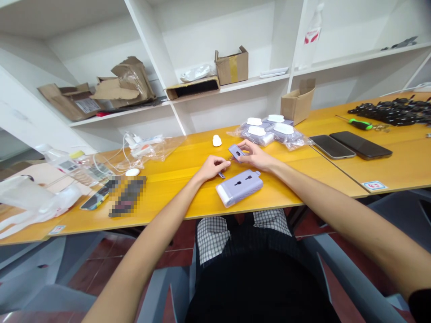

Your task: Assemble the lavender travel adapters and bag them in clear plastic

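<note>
My right hand point(254, 154) pinches a small flat lavender plastic piece point(235, 150) with a dark oval hole, held tilted above the table. My left hand point(213, 168) is closed just to its left, with a small thin lavender strip point(221, 175) showing beneath the fingers. Something tiny lies between the two hands, too small to make out. Close to the table's front edge, below both hands, rests a lavender box-shaped device point(240, 187) with a white end, two dark cutouts and a loop at one corner. A small white plastic piece point(217, 141) sits beyond my hands.
Several lavender devices in clear bags point(266, 130) lie at the back, beside a cardboard box point(298, 102). To the right are two dark phones point(361, 144), a green-handled screwdriver point(361, 124) and a black pile point(393, 111). Plastic bags and white cables point(126, 154) clutter the left.
</note>
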Demonstrator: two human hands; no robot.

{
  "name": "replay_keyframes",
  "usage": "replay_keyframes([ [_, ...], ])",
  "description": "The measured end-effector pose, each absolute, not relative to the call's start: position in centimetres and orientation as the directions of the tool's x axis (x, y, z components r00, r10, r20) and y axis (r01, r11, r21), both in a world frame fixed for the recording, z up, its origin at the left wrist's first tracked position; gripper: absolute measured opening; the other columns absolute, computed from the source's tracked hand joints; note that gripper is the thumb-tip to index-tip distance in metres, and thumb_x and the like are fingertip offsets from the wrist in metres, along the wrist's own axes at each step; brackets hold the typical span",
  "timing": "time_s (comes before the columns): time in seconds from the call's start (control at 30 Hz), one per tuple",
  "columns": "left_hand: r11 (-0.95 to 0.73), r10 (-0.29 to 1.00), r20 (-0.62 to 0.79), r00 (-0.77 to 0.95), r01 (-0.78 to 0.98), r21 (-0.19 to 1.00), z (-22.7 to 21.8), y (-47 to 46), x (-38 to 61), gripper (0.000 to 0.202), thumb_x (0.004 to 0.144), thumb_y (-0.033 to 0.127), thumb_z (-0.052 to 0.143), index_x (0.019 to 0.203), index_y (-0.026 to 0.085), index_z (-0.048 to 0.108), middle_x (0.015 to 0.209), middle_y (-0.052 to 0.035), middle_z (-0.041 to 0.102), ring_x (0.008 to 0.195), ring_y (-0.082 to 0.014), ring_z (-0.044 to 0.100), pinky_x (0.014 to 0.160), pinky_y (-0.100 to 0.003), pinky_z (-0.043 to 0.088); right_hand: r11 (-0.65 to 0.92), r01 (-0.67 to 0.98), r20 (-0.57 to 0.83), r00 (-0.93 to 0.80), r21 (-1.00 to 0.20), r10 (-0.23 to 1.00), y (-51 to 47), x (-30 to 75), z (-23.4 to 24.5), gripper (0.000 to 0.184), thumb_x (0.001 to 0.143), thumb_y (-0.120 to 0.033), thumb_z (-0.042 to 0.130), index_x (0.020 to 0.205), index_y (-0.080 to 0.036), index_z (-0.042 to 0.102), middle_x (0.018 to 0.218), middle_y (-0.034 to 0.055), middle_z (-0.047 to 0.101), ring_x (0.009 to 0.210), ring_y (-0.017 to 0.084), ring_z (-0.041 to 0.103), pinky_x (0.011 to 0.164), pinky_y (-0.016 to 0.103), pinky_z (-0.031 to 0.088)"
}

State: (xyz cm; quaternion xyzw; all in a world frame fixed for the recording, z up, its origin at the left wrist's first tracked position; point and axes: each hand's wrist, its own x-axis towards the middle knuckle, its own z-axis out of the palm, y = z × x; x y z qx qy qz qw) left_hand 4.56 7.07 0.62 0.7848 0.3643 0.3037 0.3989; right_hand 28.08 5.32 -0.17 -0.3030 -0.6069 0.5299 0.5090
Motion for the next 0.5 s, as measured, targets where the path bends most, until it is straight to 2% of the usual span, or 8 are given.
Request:
replay_keyframes([
  [0.23, -0.431, 0.803, 0.189, 0.565, 0.332, 0.839, 0.62, 7.04, 4.52, 0.039, 0.082, 0.05, 0.074, 0.071, 0.014, 0.07, 0.067, -0.0045, 0.065, 0.061, -0.0124, 0.056, 0.059, -0.026, 0.049, 0.245, -0.159, 0.284, -0.312, -0.956, 0.907, 5.19, 28.09, -0.13, 0.044, 0.066, -0.023, 0.087, 0.1, -0.027, 0.058, 0.114, 0.0015, 0.067, 0.102, 0.024, 0.071, 0.098, 0.052, 0.058],
  [0.5, -0.426, 0.806, 0.187, 0.561, 0.331, 0.842, 0.55, 7.18, 4.48, 0.04, 0.081, 0.052, 0.075, 0.071, 0.014, 0.07, 0.067, -0.0038, 0.064, 0.06, -0.012, 0.055, 0.057, -0.025, 0.048, 0.238, -0.166, 0.281, -0.323, -0.957, 0.904, 5.12, 27.88, -0.29, 0.045, 0.065, -0.024, 0.086, 0.099, -0.027, 0.057, 0.113, 0.0014, 0.066, 0.099, 0.022, 0.07, 0.095, 0.049, 0.059],
])
